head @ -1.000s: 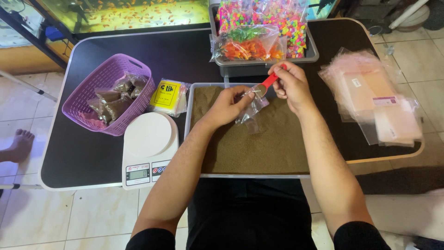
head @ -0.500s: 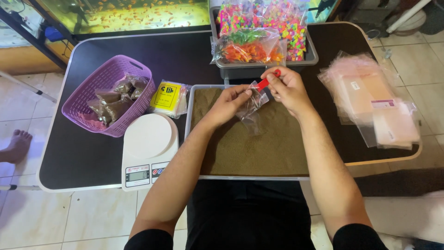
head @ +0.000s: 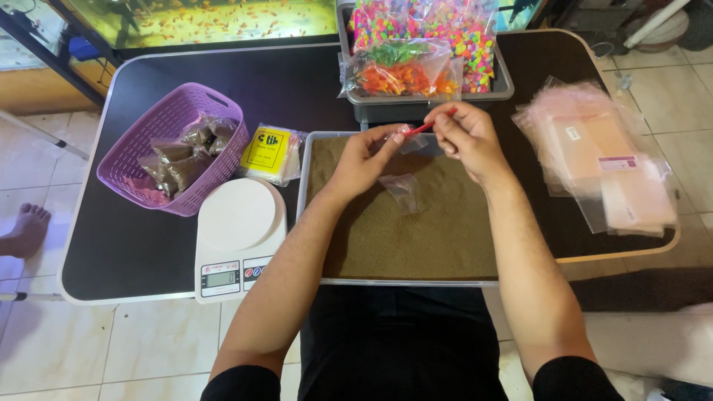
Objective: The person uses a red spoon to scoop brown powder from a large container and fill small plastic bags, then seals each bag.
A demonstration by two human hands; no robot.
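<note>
Two hands work over a black bench [head: 148, 245] with rounded corners and a pale rim, standing on a floor of cream tiles [head: 89, 349]; beyond its far edge a fish tank [head: 200, 18] shows a crowd of small orange fish, and a bare foot [head: 26, 230] of another person rests on the tiles at the far left. A grey tray of fine brown granules [head: 416, 238] lies at the bench's near edge, straight before the person. Left of it stands a white kitchen scale [head: 238, 238], with a purple basket [head: 167, 148] of filled brown bags behind it and a yellow packet [head: 269, 152] beside the basket. A grey bin [head: 505, 82] of bright coloured pebbles in bags sits behind the tray, and a loose stack of empty clear bags [head: 601, 163] lies to the right. Both forearms reach forward over the tray, wrists raised. The left hand [head: 364, 160] pinches the mouth of a small clear plastic bag [head: 405, 189], which hangs just above the granules. The right hand [head: 464, 137] has its fingers closed on a thin red scoop [head: 431, 124], whose tip meets the bag's mouth
</note>
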